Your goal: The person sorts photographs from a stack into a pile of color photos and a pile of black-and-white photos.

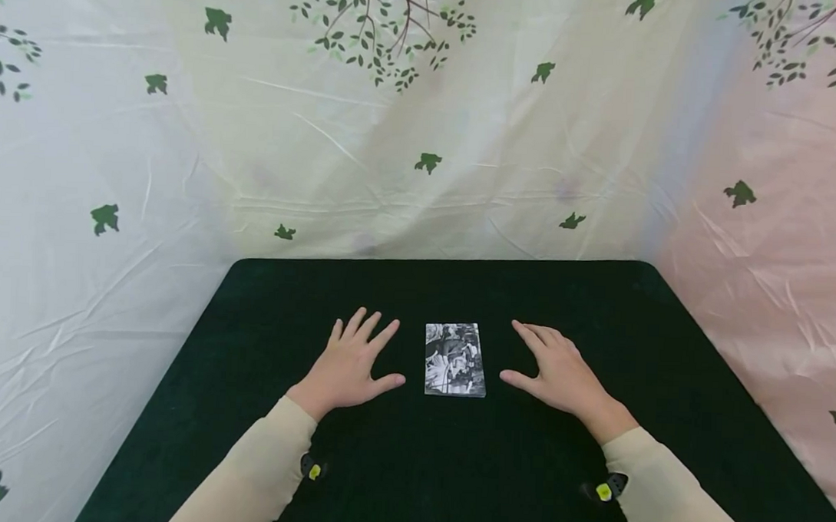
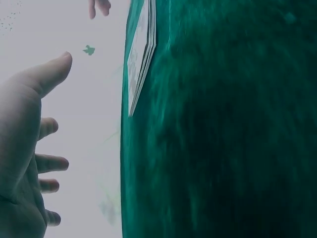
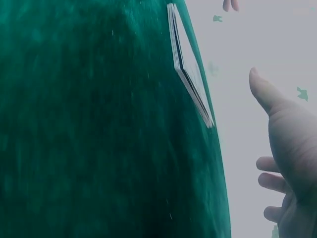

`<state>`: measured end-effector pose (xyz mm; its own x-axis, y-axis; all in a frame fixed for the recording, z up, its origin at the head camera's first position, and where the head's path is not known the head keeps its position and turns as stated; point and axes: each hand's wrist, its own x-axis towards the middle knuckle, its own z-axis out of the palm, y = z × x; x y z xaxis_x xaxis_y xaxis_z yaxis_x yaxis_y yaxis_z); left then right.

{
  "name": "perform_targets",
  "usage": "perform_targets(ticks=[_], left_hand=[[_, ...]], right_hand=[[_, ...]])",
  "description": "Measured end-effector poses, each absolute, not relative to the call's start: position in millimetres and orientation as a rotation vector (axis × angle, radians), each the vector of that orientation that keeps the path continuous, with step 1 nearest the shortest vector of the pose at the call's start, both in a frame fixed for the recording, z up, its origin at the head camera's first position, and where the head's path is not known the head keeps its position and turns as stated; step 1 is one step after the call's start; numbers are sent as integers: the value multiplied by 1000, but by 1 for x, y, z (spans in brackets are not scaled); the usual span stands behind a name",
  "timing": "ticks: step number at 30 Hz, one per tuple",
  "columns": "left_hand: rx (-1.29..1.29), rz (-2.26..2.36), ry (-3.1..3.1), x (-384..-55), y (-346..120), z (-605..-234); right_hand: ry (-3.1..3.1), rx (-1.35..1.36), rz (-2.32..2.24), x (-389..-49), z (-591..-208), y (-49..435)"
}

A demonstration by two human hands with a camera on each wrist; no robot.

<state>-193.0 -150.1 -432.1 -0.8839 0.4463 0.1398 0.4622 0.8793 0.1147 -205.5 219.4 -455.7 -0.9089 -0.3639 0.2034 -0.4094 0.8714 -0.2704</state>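
A thin stack of cards with a black-and-white picture on top lies flat on the dark green tabletop. Its layered edges show in the left wrist view and the right wrist view. To its left is my left hand, fingers spread and straight, apart from the stack. On the other side my right hand is held with its thumb away from its extended fingers, also apart from the stack. Neither hand holds anything.
The dark green table has rounded far corners. Pale cloth printed with leaves and branches hangs behind it and along both sides. A dark device with a yellow spot sits at the left wrist, and a similar device at the right.
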Motion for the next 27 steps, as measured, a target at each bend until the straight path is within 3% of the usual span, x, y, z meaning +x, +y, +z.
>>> perform_targets(ticks=[12, 27], left_hand=[[-778, -231, -3067, -202, -109, -450], [-813, -307, -3198, -205, -90, -464]], right_hand=[[-2963, 606, 549, -212, -468, 178], [-2964, 624, 650, -222, -491, 159]])
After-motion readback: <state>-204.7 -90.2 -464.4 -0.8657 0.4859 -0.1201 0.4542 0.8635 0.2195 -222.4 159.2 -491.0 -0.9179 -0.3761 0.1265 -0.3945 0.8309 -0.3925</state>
